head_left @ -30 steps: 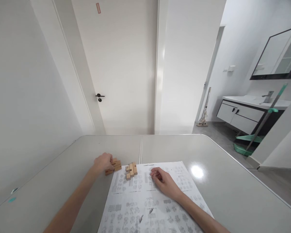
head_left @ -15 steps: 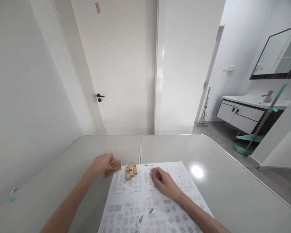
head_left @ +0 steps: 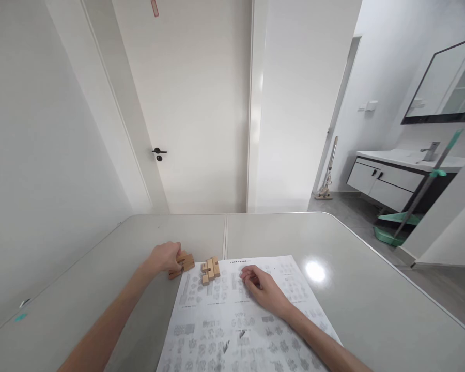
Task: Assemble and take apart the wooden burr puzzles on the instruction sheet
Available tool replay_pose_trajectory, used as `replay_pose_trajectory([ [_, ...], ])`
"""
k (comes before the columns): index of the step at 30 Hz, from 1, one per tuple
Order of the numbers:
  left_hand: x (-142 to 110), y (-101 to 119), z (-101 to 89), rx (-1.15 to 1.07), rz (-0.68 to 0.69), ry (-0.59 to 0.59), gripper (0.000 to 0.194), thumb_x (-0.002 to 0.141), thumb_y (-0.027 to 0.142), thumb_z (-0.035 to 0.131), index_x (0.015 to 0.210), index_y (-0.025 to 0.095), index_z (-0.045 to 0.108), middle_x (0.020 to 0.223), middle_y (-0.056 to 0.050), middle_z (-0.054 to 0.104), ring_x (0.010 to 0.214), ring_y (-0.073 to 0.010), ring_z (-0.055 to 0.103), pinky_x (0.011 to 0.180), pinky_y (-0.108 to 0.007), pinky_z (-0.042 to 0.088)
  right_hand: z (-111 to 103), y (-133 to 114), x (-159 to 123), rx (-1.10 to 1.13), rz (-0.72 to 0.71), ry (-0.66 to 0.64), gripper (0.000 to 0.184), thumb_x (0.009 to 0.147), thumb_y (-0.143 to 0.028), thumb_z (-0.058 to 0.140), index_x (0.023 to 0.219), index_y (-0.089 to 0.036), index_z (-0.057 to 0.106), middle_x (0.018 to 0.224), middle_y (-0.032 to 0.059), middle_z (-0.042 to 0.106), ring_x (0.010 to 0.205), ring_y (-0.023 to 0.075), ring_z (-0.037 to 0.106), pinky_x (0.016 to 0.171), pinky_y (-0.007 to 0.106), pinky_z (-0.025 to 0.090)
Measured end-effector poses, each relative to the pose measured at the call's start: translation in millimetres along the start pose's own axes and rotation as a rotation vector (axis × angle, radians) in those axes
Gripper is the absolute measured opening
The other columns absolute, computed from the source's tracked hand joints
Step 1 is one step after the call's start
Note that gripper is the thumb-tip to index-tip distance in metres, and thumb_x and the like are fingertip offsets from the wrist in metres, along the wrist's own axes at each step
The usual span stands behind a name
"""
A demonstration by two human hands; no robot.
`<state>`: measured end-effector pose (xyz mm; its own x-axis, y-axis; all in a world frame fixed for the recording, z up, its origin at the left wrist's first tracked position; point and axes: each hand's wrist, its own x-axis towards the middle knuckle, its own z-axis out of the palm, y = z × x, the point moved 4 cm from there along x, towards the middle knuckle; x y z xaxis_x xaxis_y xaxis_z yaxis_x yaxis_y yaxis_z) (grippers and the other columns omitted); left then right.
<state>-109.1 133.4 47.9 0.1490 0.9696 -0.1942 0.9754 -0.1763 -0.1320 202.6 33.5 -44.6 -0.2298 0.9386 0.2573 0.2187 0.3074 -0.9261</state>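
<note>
My left hand (head_left: 166, 257) reaches down over a cluster of notched wooden blocks (head_left: 186, 262) on the table, left of the paper's top corner. Its fingers are closed at the near side of these blocks, partly hiding the piece in them. Just to the right, a second group of notched wooden blocks (head_left: 211, 269) lies on the upper edge of the printed paper sheet (head_left: 217, 320). My right hand (head_left: 261, 285) rests on that sheet with fingers loosely bent, thumb apart, and nothing visible in it. The sheet carries rows of small grey diagrams.
The light grey table (head_left: 275, 235) has a seam across it and a bright reflection at right. A closed white door (head_left: 201, 113) stands beyond. Further right are a mop (head_left: 328, 175), a washbasin cabinet (head_left: 385, 178) and a green dustpan (head_left: 389, 236).
The view has tilted very slightly. Both hands and both groups of blocks stay in nearly the same places, with my left hand still at the left blocks.
</note>
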Motion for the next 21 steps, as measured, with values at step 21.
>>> replay_pose_trajectory([
  [21, 12.0, -14.9, 17.8, -0.076, -0.053, 0.018, 0.031, 0.063, 0.024, 0.064, 0.093, 0.022, 0.057, 0.1, -0.007, 0.072, 0.087, -0.0254, 0.067, 0.065, -0.03, 0.043, -1.4, 0.7, -1.8, -0.002, 0.01, -0.006, 0.027, 0.095, -0.041, 0.052, 0.11, -0.021, 0.062, 0.104, 0.0096, 0.072, 0.086, 0.0214, 0.065, 0.074, 0.033, 0.051],
])
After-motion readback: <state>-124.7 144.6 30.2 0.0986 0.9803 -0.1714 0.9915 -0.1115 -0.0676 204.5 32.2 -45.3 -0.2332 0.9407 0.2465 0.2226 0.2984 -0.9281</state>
